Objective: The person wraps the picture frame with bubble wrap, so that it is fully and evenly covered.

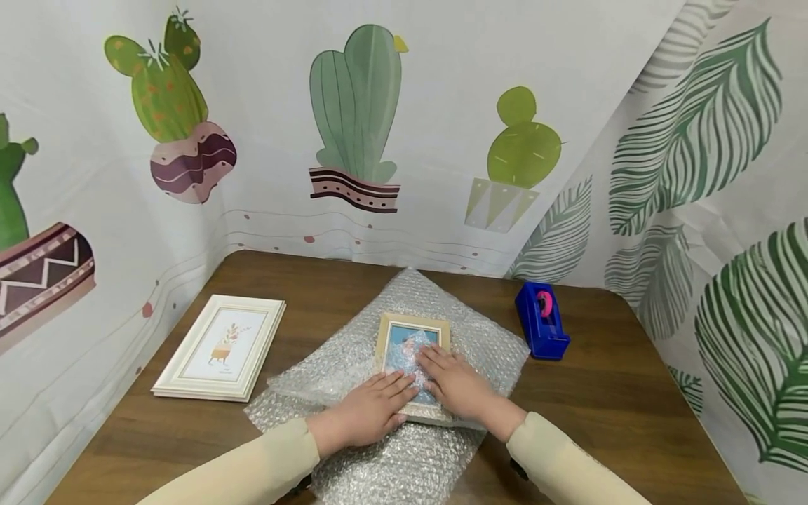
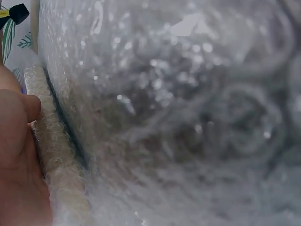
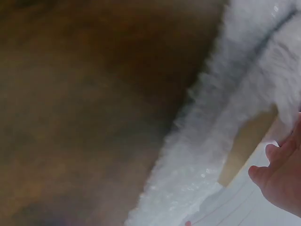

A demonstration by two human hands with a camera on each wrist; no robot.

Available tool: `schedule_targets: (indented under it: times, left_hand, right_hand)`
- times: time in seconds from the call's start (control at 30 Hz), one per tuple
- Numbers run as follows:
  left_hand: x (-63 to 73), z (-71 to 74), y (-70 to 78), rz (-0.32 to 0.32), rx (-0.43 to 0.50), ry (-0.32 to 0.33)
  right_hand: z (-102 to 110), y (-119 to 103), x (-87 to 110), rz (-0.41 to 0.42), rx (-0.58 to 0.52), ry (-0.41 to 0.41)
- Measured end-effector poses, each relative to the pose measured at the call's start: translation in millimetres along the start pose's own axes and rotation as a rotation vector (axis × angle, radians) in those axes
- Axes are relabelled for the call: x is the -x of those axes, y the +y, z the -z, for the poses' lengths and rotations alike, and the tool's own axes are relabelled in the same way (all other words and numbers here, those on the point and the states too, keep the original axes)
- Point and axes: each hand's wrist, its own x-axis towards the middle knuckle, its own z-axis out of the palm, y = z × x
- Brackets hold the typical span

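A picture frame [image 1: 413,324] with a pale wood border and a blue picture lies on a sheet of bubble wrap [image 1: 404,459] set diagonally on the table. One flap of the wrap is folded up over the frame's near part. My left hand [image 1: 369,409] rests with extended fingers on the flap at the frame's lower left. My right hand [image 1: 459,382] lies flat on the wrap over the picture's right side. In the left wrist view, the wrapped frame edge [image 2: 56,150] runs beside the left hand. The right wrist view shows a bare part of the frame border [image 3: 247,146].
A white picture frame [image 1: 265,344] with a plant drawing lies at the left of the brown table [image 1: 606,421], apparently stacked on another. At the back right stands a blue tape dispenser [image 1: 543,330] with a pink core. A cactus-print curtain [image 1: 435,140] hangs behind the table.
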Motion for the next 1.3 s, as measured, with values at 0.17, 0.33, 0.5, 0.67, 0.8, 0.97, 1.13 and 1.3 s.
schedule_targets:
  times: [0.17,0.33,0.5,0.67,0.8,0.97,1.13,1.3]
  left_hand:
    - [0.0,-3.6,-0.7,-0.005,0.02,0.018]
    - [-1.7,-6.9,-3.0,0.008,0.069,0.024]
    - [-3.9,-1.3,-4.4,0.023,0.163,0.005]
    - [-7.3,0.7,1.2,0.073,0.185,0.003]
    - [-12.4,-3.0,9.6,0.111,0.121,0.015]
    - [-14.3,-3.9,14.9,0.118,0.041,0.019]
    - [-12.5,-1.2,16.3,0.109,0.05,-0.016]
    - [-11.8,-1.0,16.4,0.108,0.07,-0.018]
  right_hand:
    - [-7.9,1.0,6.2,0.001,-0.009,-0.035]
    - [-13.2,3.7,7.0,-0.001,-0.035,-0.039]
    - [-16.1,5.4,4.1,0.009,0.006,-0.038]
    - [-14.6,2.4,5.0,0.014,0.022,-0.025]
    - [-13.7,1.3,7.4,0.015,0.035,-0.017]
    - [-14.4,1.2,6.5,0.008,0.048,-0.018]
    - [-14.8,0.6,6.6,-0.003,0.022,-0.021]
    - [-9.6,2.0,5.1,0.001,-0.057,-0.045]
